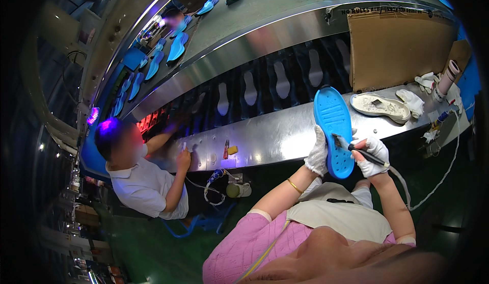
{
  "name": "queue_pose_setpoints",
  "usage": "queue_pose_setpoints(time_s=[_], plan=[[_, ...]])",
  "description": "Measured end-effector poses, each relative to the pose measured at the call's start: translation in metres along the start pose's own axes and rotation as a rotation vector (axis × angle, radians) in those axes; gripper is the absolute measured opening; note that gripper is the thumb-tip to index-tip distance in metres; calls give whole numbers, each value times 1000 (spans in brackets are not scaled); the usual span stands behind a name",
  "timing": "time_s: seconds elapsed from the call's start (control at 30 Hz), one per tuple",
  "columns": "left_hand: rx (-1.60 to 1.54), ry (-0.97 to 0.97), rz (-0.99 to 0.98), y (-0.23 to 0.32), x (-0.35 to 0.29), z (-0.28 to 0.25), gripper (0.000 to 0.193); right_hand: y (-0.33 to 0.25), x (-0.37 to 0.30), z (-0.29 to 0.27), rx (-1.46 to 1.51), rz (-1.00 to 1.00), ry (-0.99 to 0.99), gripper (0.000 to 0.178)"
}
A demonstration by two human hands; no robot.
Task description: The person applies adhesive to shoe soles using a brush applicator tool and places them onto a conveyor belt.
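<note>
A bright blue shoe sole (332, 112) is held up in front of me, its dimpled and perforated inner face showing. My left hand (316, 154), in a white knit glove, grips the sole by its left edge. In my gloved right hand (374, 157) is a brush (370, 156) with a dark handle; its bristles rest against the middle of the sole. A pale hose (402, 183) runs from the handle's back end. Some fingertips of the right hand stick out of the glove. Beside the sole, a cream, residue-covered sole-shaped piece (378, 105) lies on the metal ledge.
The steel ledge (275, 144) borders a dark belt bearing grey sole shapes (281, 80). Above it, a green conveyor (254, 9) carries blue soles. A cardboard sheet (400, 49) stands at right. A co-worker (147, 177) sits at left, near pliers (226, 149).
</note>
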State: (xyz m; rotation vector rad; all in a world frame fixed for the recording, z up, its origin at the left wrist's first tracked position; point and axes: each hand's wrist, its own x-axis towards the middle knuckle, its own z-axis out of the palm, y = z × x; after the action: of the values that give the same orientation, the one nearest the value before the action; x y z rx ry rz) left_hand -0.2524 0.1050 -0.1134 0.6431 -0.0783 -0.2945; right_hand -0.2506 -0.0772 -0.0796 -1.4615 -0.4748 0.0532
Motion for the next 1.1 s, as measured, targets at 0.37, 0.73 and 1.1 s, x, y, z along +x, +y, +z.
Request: queue_pose_setpoints(time_s=[0.37, 0.73, 1.1], plan=[[-226, -32, 209, 24, 32, -3, 107, -19, 15, 15, -75, -177, -61, 16], [-313, -323, 294, 50, 57, -3, 116, -18, 18, 12, 248, 78, -176, 10], [384, -184, 80, 74, 55, -1, 123, -17, 32, -17, 11, 189, -277, 15]])
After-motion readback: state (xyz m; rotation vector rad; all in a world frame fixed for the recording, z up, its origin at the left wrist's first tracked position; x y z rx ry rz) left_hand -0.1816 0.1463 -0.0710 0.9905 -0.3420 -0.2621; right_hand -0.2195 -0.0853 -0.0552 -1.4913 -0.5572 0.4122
